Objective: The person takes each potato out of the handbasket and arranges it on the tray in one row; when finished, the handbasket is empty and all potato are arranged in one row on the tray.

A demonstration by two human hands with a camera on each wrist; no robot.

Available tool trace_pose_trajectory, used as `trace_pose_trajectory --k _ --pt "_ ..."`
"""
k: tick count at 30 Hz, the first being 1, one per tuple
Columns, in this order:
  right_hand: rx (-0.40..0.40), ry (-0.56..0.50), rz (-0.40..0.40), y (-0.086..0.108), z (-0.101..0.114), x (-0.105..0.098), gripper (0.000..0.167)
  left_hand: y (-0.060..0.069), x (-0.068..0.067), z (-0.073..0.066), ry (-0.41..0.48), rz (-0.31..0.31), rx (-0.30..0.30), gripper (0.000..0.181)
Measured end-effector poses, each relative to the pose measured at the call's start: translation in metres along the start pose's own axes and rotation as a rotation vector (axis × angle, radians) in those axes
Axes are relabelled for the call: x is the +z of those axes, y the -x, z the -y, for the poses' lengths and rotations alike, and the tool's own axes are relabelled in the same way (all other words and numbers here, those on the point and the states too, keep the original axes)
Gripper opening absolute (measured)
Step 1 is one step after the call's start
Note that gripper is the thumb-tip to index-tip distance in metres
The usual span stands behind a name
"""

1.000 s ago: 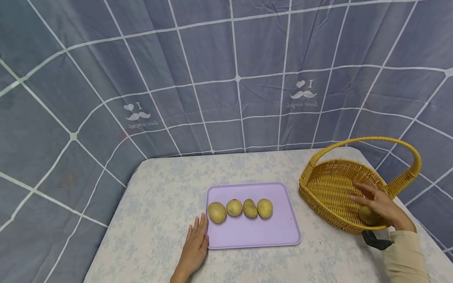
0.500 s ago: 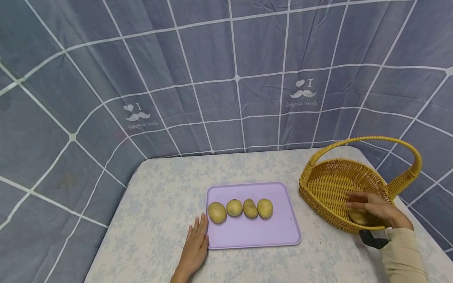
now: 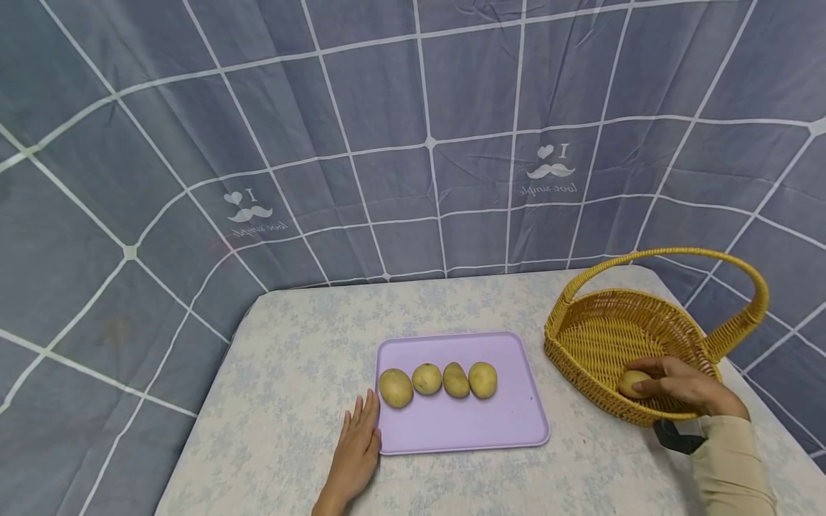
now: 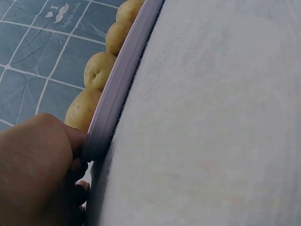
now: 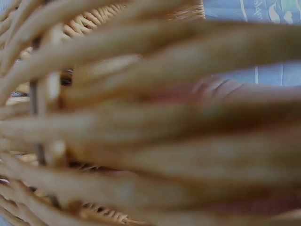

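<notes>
In the head view my right hand reaches into a yellow wicker basket and grips a potato, thumb on the near side and fingers on the far side. The right wrist view is mostly filled by blurred basket weave, which hides most of that hand. A row of several potatoes lies on a lilac tray. My left hand rests on the table against the tray's left side, fingers straight. The left wrist view shows that hand touching the tray's corner.
A tall arched handle rises over the basket. Pale flowered cloth covers the table, and a grey checked curtain hangs behind it. A black strap is at my right wrist, beside the basket's near rim.
My right hand has moved a little left inside the basket and has closed round the potato, which has shifted left with it. The left hand, tray and row of potatoes have stayed put.
</notes>
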State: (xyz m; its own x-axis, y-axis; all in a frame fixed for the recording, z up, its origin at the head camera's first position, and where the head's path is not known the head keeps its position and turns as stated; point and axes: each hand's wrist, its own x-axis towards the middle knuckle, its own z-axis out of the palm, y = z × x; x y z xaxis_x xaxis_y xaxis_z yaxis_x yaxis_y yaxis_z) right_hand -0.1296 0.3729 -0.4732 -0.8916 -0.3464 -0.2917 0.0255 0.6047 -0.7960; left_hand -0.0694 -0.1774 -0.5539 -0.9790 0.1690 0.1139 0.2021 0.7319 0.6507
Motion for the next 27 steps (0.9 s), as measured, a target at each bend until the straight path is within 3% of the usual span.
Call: trace_pose_trajectory --k 5,11,16,21,27 --pt "0.020 0.069 -0.062 0.001 0.001 0.002 0.063 0.001 0.000 0.000 -0.001 -0.003 0.001 0.054" --pt "-0.011 0.049 -0.116 0.000 0.000 0.006 0.061 0.001 0.000 -0.001 0.007 -0.001 -0.002 0.054" --pt "-0.047 0.062 -0.231 0.000 0.003 0.010 0.057 0.002 0.000 0.000 0.004 -0.002 0.000 0.054" --pt "-0.091 0.052 -0.329 0.003 0.017 0.013 0.056 0.001 0.000 0.000 0.000 -0.011 0.008 0.054" --pt "-0.109 0.054 -0.393 0.007 0.040 0.018 0.058 0.001 0.000 -0.001 0.002 -0.032 0.030 0.053"
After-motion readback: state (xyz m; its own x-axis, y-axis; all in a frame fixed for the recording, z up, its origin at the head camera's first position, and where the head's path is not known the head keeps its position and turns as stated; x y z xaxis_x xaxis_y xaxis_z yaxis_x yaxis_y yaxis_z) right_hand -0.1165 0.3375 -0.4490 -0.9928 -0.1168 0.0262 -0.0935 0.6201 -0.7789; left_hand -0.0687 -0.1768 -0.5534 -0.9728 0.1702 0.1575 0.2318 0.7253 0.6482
